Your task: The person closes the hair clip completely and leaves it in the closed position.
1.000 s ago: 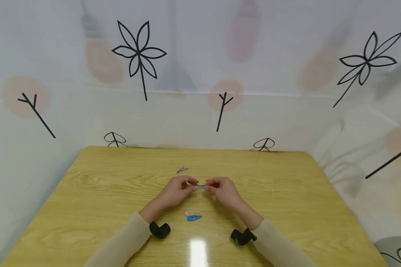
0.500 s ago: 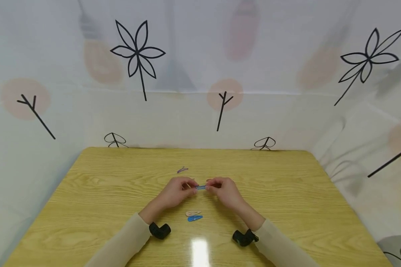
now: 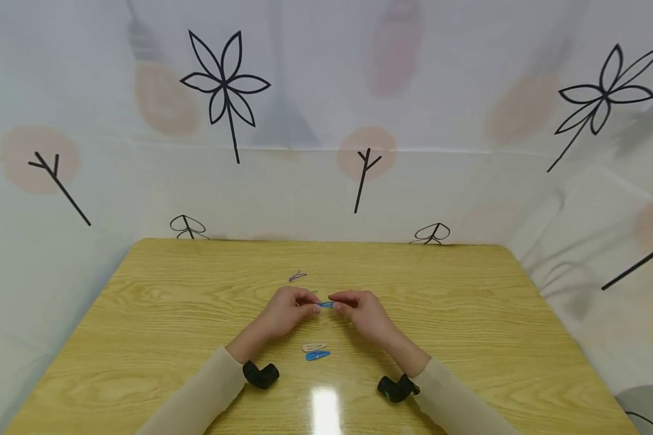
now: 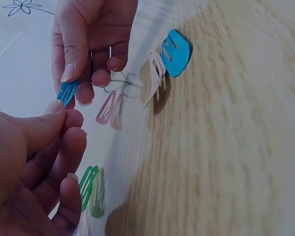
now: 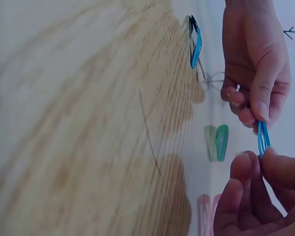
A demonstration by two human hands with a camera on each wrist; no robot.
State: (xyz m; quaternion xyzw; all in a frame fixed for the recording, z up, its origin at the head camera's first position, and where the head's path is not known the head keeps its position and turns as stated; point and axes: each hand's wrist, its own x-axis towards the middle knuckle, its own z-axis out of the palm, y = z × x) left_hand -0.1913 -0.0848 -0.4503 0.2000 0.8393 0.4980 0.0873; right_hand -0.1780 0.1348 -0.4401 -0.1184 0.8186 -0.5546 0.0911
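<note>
Over the middle of the table, my left hand (image 3: 289, 312) and right hand (image 3: 366, 312) meet at a small blue snap hair clip (image 3: 326, 304). In the left wrist view, the thumb and fingers of each hand pinch one end of this blue clip (image 4: 67, 92), hiding its ends. The right wrist view shows the clip's slotted strips (image 5: 263, 139) between the hands. Nearer me on the table lie a cream hair clip (image 3: 314, 347) and a second blue hair clip (image 3: 318, 356), side by side. Beyond the hands lies a purplish-pink hair clip (image 3: 297, 277).
A green hair clip (image 4: 87, 189) lies beyond the left hand, mostly hidden in the head view. The wooden table (image 3: 441, 284) reaches back to a white patterned cloth (image 3: 305, 193). Black wrist cameras (image 3: 261, 375) sit at both cuffs.
Both hands stay in nearly the same place. The right fingers have shifted slightly on the blue hair clip, and its angle has changed a little. The clips on the table have not moved.
</note>
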